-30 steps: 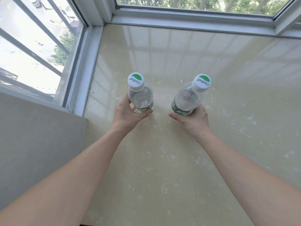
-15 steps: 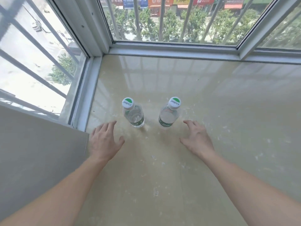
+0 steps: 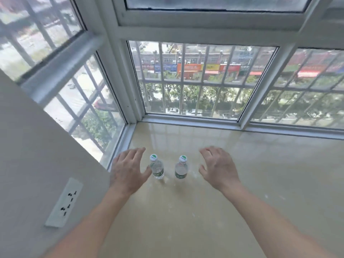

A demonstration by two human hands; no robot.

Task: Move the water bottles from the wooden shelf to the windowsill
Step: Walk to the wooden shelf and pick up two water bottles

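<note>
Left hand (image 3: 128, 172), right hand (image 3: 219, 168) pulled back | bottles (image 3: 157, 167) upright between, ungripped

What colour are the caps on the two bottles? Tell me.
White caps with a green patch on top; head view shows it best.

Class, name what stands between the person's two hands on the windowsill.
In the head view, two upright water bottles, the left bottle and the right bottle, stand on the windowsill between the left hand and right hand.
</note>
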